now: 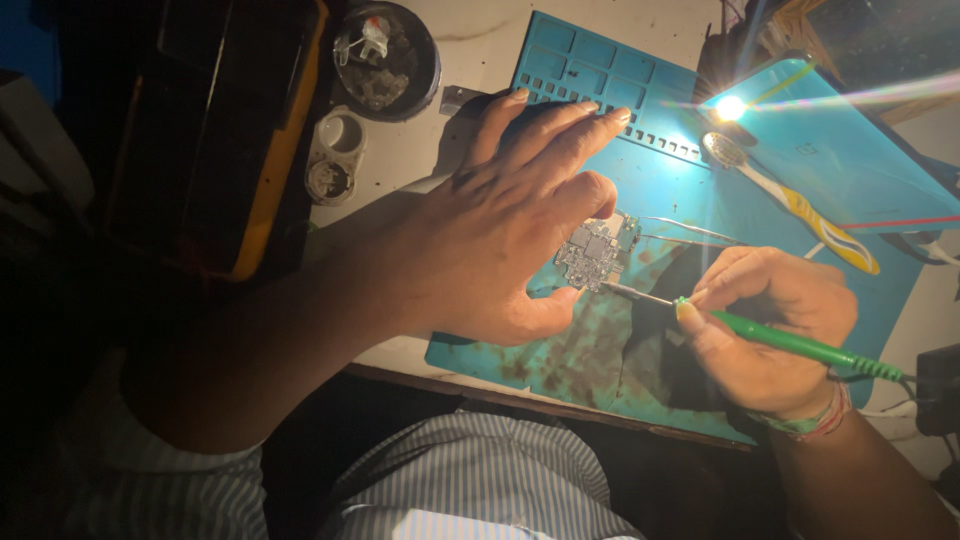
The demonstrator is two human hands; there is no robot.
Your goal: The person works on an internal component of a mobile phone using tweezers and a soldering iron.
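A small circuit board (597,250) is steadied on the blue work mat (700,190) on the table.

The board is pinned under the spread left hand (510,220); a green-handled soldering iron (790,343) is gripped in the right hand (770,330), its tip touching the board's edge. Tweezers (690,232) and a toothbrush (790,200) lie nearby.

A toothbrush (800,205) with a yellow-and-white handle lay on the blue work mat (600,80), near a bright lamp (730,107). A dark round dish (387,58) of small parts and two small white pots (335,152) stood on the white table (480,40) left of the mat.
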